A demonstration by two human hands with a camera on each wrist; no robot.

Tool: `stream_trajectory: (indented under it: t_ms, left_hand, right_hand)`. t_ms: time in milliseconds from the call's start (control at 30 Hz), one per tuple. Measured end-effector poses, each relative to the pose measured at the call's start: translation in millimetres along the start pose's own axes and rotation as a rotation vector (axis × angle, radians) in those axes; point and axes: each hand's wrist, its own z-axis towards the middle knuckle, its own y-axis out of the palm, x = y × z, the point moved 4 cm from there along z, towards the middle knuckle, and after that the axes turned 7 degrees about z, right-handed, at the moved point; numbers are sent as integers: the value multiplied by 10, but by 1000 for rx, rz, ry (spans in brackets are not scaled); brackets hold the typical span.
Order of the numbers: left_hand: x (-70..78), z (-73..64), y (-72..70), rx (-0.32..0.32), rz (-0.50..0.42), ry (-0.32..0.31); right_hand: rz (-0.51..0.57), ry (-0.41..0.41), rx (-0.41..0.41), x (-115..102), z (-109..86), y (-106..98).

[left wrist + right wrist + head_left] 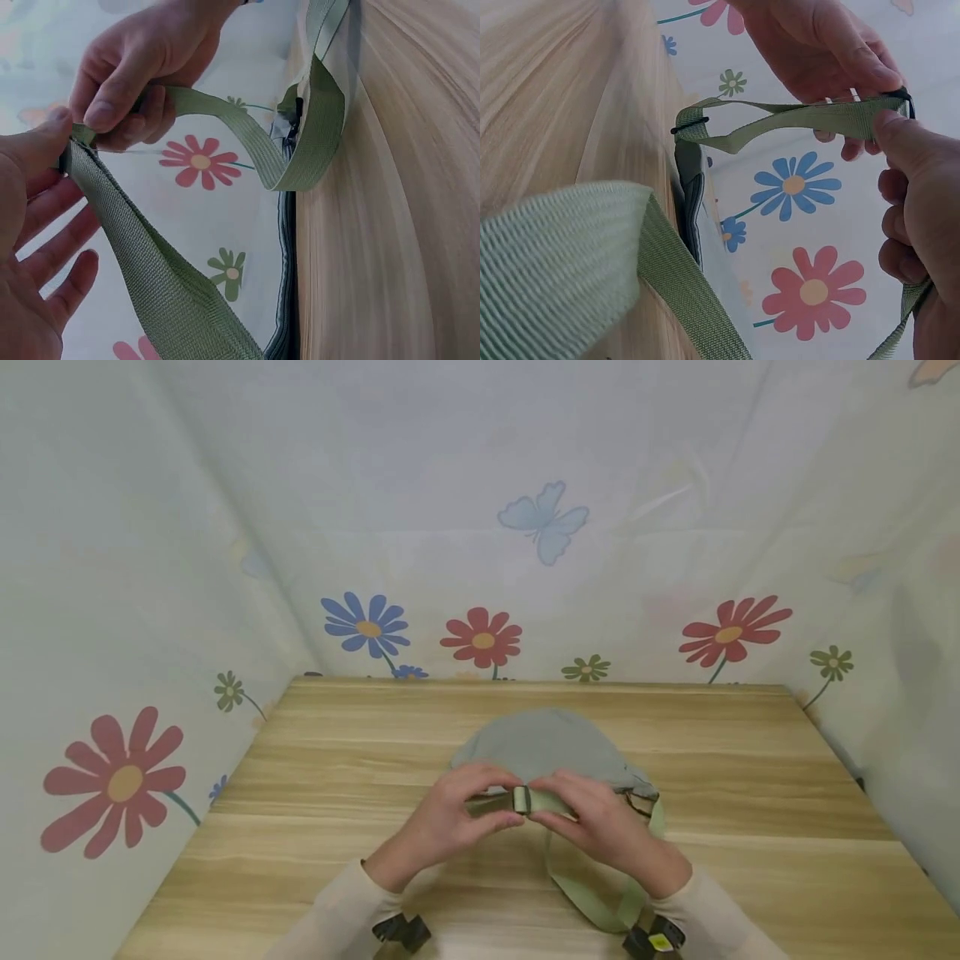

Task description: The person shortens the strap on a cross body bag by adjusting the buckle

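Note:
A grey-green sling bag (547, 743) lies on the table, its light green webbing strap (588, 902) looping toward the person. Just in front of the bag, my left hand (459, 810) pinches the strap at a black slider buckle (522, 799) between thumb and forefinger; its other fingers spread loosely in the left wrist view. Close on the other side of the buckle, my right hand (603, 822) pinches the webbing, with fingers curled behind it (922, 202). The raised strap section (161, 277) runs from the hands down to the bag. Another strap length droops below the right hand.
The wood-grain table (315, 777) carries the bag near its middle. A pale curtain (420, 485) printed with flowers and a butterfly stands behind the table and along both sides. Dark wrist devices (402, 933) sit below both sleeves.

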Motion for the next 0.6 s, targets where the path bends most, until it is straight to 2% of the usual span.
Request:
stream_trajectory:
  t_ms: [100, 333, 500, 600]
  left_hand:
    - [12, 1, 2, 0, 18, -19]
    - [-4, -31, -42, 3, -12, -121]
    - [-22, -57, -93, 29, -6, -136]
    - [-28, -59, -90, 13, 7, -141]
  right_hand:
    - [-10, 2, -24, 3, -1, 2]
    - [-65, 29, 8, 21, -35, -84]
    - [-124, 23, 17, 48, -81, -159]
    - [-143, 7, 21, 49, -92, -174]
